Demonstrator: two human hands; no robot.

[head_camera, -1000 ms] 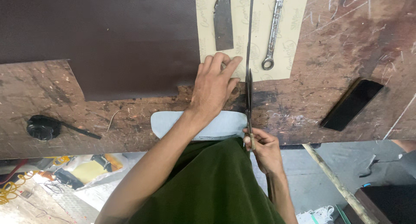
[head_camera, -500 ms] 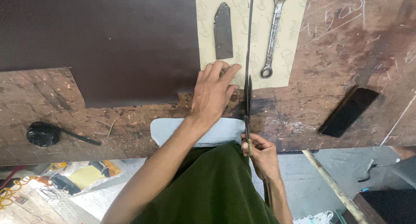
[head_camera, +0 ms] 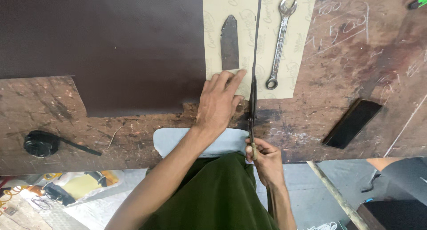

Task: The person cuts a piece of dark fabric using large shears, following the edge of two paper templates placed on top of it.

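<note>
From my remote view, the right hand (head_camera: 265,161) sits at the near edge of the workbench (head_camera: 133,136), fingers curled tight around the handle of a pair of scissors (head_camera: 253,110) (only the grip end is covered; the blades show plainly). The blades point straight away from the body and stand at the near edge of a beige paper sheet (head_camera: 275,48), in line with a thin dark cut line that runs up the sheet's middle. The left hand (head_camera: 219,103) lies flat, fingers extended and slightly spread, holding nothing; its fingertips press the near corner of the sheet just left of the blades, and the heel of the hand rests on the bare bench. Below the left wrist, a pale blue piece (head_camera: 195,141) overhangs the bench edge, touching the forearm. On the sheet, a dark flat metal blade (head_camera: 230,43) lies left of the cut line, and a combination spanner (head_camera: 280,43) lies right of it, open end away from me. A large dark brown leather-like sheet (head_camera: 102,48) covers the bench to the left, butting the paper. Well apart to the right lies a black rectangular phone-like slab (head_camera: 352,123); far left sits a black round object with a tail (head_camera: 42,144).
</note>
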